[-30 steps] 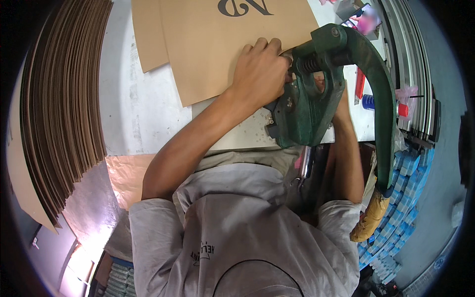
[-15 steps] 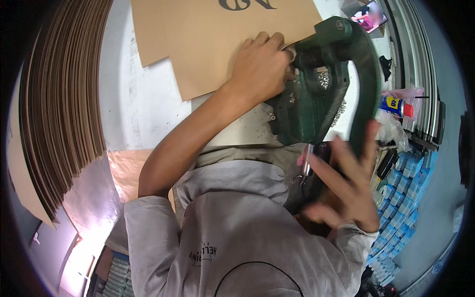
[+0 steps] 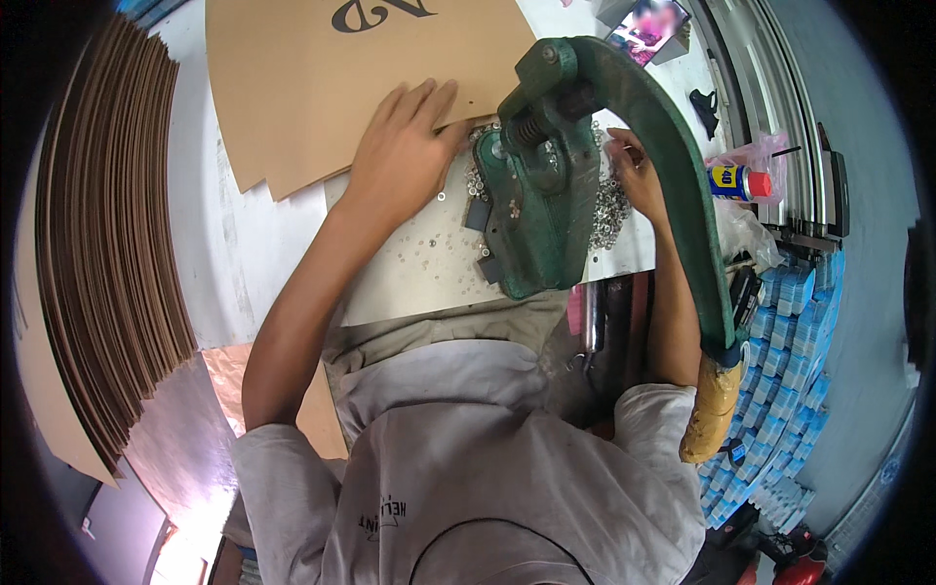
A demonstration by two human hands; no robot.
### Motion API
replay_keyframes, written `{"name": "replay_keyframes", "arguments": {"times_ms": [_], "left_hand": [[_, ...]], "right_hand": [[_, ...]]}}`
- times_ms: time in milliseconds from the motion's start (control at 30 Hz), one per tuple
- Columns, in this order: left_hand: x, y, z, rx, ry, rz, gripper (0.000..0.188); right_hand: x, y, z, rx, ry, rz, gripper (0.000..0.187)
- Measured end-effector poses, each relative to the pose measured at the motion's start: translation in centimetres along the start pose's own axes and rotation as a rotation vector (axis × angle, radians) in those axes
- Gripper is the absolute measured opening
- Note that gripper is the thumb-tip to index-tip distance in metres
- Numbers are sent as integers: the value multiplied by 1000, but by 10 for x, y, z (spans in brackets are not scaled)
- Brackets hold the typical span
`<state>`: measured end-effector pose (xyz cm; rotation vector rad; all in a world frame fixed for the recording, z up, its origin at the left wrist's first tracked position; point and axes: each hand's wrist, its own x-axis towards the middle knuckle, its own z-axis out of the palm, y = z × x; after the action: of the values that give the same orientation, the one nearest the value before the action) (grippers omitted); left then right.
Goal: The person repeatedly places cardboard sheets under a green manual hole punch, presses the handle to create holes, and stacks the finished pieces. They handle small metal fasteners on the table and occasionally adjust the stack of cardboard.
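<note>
My left hand (image 3: pixel 405 151) lies with fingers stretched over the lower right part of a brown kraft board sheet (image 3: pixel 292 97) with black lettering. Its fingertips are close to a green hand-lever eyelet press (image 3: pixel 546 205). The press's long curved lever (image 3: pixel 697 224) ends in a yellow-wrapped handle (image 3: pixel 715 414), which neither hand touches. Beyond the lever, my right hand (image 3: pixel 639 180) reaches to a heap of small metal eyelets (image 3: pixel 611 210) beside the press. Its fingers are curled together; whatever is between them is too small to make out.
A tall stack of brown board (image 3: pixel 117 234) stands at the left. More small rings are scattered on the pale board (image 3: pixel 390 292) under the press. To the right are a blue and yellow spray can (image 3: pixel 731 181), a phone (image 3: pixel 645 29) and blue wrapped bundles (image 3: pixel 780 341).
My right hand has gone from beside the lower lever up to the eyelet heap. The lever now shows down to its handle. My left hand has slid back from the press and flattened on the board.
</note>
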<state>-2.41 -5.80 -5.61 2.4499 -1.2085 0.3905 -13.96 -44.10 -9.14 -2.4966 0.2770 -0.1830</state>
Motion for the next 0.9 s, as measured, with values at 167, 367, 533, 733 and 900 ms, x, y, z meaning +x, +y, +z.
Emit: {"name": "replay_keyframes", "arguments": {"times_ms": [167, 367, 533, 733, 900], "left_hand": [[-54, -11, -43, 129, -151, -148, 48], [-60, -30, -59, 167, -255, -199, 51], [-52, -29, -52, 167, -176, -162, 54], [-49, -37, -37, 198, -122, -87, 50], [-50, -44, -29, 96, -59, -108, 39]], "right_hand": [[11, -36, 15, -17, 57, -26, 14], [4, -64, 6, -163, 114, -27, 16], [-6, -79, 20, 340, 79, 108, 24], [-10, -159, 41, 581, -123, 50, 43], [-7, -128, 70, 789, -179, -55, 38]]}}
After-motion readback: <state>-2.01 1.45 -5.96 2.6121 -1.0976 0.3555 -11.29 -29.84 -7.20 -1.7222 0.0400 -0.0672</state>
